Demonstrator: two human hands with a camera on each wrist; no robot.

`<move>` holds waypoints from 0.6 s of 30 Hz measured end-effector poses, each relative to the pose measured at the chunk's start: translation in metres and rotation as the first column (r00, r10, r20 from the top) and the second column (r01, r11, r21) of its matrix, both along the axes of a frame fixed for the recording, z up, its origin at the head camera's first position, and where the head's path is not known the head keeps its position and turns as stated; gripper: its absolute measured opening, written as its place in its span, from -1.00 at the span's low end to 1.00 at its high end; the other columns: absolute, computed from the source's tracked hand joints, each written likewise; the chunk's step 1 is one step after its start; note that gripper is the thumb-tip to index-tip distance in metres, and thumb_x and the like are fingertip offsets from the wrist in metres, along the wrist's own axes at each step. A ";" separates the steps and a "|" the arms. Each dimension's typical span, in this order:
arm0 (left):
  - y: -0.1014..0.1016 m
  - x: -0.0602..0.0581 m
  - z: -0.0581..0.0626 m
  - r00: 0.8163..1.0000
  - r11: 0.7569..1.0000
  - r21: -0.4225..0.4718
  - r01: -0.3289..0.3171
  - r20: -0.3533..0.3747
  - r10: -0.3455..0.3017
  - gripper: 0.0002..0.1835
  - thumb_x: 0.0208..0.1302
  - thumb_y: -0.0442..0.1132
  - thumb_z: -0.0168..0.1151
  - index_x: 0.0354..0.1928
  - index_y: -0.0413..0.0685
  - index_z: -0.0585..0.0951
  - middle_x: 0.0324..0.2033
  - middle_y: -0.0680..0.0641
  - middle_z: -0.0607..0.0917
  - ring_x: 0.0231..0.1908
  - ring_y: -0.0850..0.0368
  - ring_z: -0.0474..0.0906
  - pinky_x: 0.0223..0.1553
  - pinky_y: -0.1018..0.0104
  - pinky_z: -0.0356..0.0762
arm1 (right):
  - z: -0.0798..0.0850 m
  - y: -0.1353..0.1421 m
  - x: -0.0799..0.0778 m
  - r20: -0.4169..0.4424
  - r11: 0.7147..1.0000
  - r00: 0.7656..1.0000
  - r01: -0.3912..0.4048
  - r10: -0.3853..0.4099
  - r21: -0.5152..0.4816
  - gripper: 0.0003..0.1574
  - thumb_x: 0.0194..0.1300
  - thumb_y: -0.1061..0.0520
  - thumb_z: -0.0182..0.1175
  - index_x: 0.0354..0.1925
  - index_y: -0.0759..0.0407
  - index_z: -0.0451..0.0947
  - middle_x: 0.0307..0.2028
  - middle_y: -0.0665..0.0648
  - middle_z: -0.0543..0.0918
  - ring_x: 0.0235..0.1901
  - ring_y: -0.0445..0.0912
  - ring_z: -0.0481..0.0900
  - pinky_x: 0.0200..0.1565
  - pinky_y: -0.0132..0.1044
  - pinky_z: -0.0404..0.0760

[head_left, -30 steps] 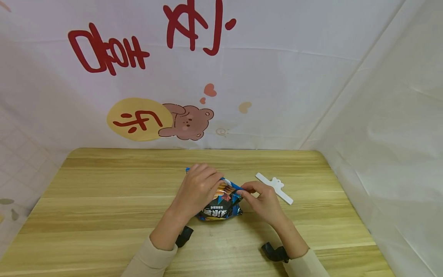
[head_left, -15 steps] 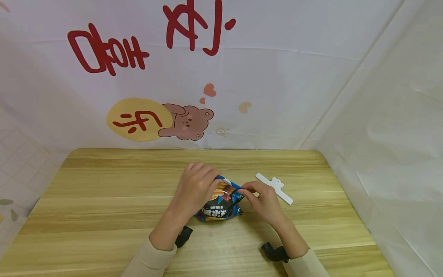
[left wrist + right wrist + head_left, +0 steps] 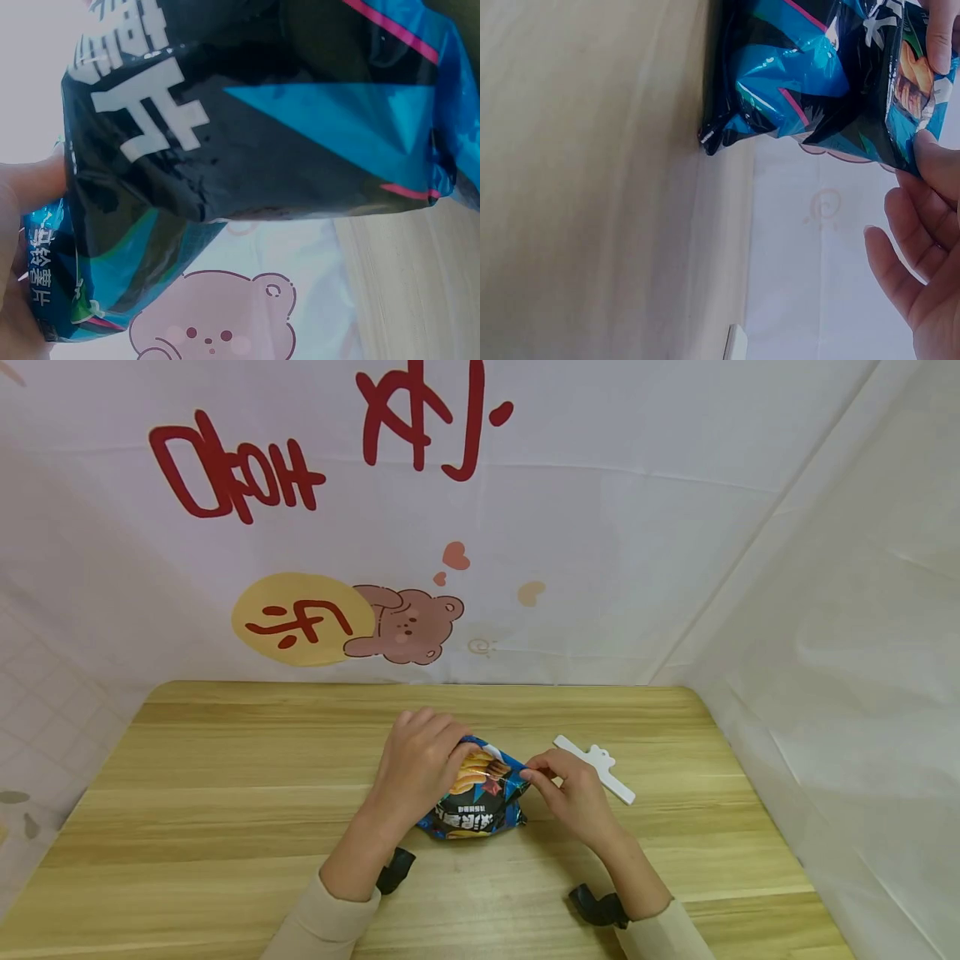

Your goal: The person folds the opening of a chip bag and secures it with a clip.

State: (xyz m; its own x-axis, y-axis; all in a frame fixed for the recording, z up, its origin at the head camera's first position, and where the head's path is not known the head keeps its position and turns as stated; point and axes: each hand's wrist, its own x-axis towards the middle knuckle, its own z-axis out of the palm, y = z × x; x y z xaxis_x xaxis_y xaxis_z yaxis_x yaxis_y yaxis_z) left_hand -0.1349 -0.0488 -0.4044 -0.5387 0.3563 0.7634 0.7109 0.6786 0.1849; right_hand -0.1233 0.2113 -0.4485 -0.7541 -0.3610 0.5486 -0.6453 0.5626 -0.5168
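Observation:
A blue and black chip bag (image 3: 472, 806) stands on the table between both hands, its printed front toward the head camera. My left hand (image 3: 420, 768) grips the upper left part of the bag, fingers behind and thumb in front, hiding that corner. With thumb and index finger, my right hand (image 3: 573, 797) pinches the upper right corner. In the right wrist view the right thumb lies on the folded top edge of the bag (image 3: 795, 82), while the other fingers spread loosely. The left wrist view shows the bag (image 3: 262, 150) close up, the top part folded over.
A white plastic sealing clip (image 3: 596, 767) lies on the wooden table (image 3: 225, 793) just beyond the right hand. Behind the table hangs a white cloth (image 3: 600, 527) printed with a bear. Black wrist camera mounts (image 3: 597, 906) sit under the forearms.
My left hand has slid slightly left along the bag's top, and the blue corner that stuck out past its fingers is now hidden. The right hand has stayed nearly still, pinching the corner.

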 end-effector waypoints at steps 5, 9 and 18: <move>0.000 -0.001 -0.001 1.000 1.000 0.003 0.009 -0.009 -0.009 -0.85 0.19 -0.23 0.58 -0.26 -0.11 0.79 -0.37 0.01 0.79 -0.31 0.04 0.65 -0.32 0.19 0.42 | 0.003 0.002 0.001 0.036 1.000 0.999 -0.012 0.012 0.009 -0.96 0.34 0.25 0.41 -0.28 0.15 0.72 -0.38 -0.10 0.67 -0.40 -0.26 0.55 -0.38 -0.23 0.62; 0.000 -0.001 -0.001 1.000 1.000 -0.001 0.010 -0.017 -0.010 -0.86 0.18 -0.24 0.59 -0.26 -0.10 0.80 -0.37 0.01 0.79 -0.30 0.04 0.65 -0.32 0.20 0.41 | 0.002 0.002 0.000 0.014 1.000 1.000 -0.022 0.022 0.008 -0.84 0.23 0.37 0.46 -0.30 0.14 0.73 -0.39 -0.10 0.67 -0.41 -0.26 0.53 -0.40 -0.23 0.60; 0.001 -0.002 -0.001 0.999 0.999 0.024 0.028 -0.046 -0.027 -0.87 0.17 -0.23 0.60 -0.31 -0.07 0.79 -0.37 0.02 0.79 -0.32 0.04 0.63 -0.35 0.19 0.36 | 0.006 0.003 0.002 0.033 1.000 0.999 -0.005 0.005 0.001 -0.84 0.22 0.38 0.47 -0.29 0.15 0.77 -0.38 -0.10 0.70 -0.40 -0.26 0.59 -0.37 -0.25 0.65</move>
State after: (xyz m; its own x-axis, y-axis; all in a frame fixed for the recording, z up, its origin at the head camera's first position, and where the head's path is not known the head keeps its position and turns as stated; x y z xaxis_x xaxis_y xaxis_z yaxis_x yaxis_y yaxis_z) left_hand -0.1364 -0.0475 -0.4053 -0.4933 0.3516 0.7957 0.7375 0.6541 0.1682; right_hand -0.1211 0.2147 -0.4426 -0.7697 -0.3656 0.5233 -0.6311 0.5595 -0.5373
